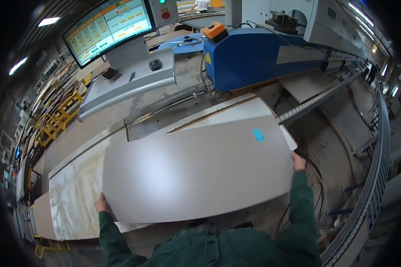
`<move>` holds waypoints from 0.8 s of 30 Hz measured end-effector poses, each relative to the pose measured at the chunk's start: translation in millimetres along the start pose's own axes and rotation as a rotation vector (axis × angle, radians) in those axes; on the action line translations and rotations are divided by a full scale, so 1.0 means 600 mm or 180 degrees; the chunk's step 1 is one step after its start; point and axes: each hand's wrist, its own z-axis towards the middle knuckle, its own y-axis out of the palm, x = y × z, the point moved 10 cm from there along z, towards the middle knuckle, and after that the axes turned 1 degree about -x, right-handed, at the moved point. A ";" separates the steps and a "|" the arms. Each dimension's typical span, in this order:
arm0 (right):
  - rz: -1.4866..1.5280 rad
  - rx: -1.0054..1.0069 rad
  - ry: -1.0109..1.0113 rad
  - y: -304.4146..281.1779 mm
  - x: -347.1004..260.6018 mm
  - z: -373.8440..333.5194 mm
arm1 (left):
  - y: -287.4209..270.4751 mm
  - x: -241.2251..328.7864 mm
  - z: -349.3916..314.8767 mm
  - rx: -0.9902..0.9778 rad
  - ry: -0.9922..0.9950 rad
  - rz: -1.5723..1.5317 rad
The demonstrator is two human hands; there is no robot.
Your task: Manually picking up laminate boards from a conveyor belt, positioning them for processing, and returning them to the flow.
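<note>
A large flat grey panel (200,178) spans the space in front of me, a small blue sticker (258,135) near its far right corner. My left hand (101,204) grips its left edge, and my right hand (298,161) is closed on the right edge. The fingers of both hands are partly hidden by the panel. Beneath and beyond it lie white boards (247,111), one with a rough brown edge. To the left, a pale worn tabletop (74,202) reaches out from under the panel.
A blue machine (249,58) stands ahead with an orange-topped box (214,31) on it. At the far left are a monitor (109,29) and a console shelf (134,84) bearing a mouse (155,65). A roller conveyor rail (374,191) curves along the right. Yellow racks (54,127) stand left.
</note>
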 end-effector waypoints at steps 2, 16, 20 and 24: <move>0.0147 0.0023 -0.0941 0.095 -0.057 0.016 | -0.016 -0.021 0.043 0.0076 -0.0185 -0.0115; -0.2139 -0.0548 -0.0772 0.363 -0.200 -0.029 | -0.073 -0.121 0.141 0.0197 -0.0528 0.1132; -0.1779 -0.0208 -0.1628 0.295 -0.285 -0.098 | -0.107 -0.056 0.074 -0.0163 0.0648 0.2987; -0.1646 -0.0077 -0.1415 0.215 -0.093 -0.077 | -0.085 -0.127 0.000 -0.0765 0.0934 0.3200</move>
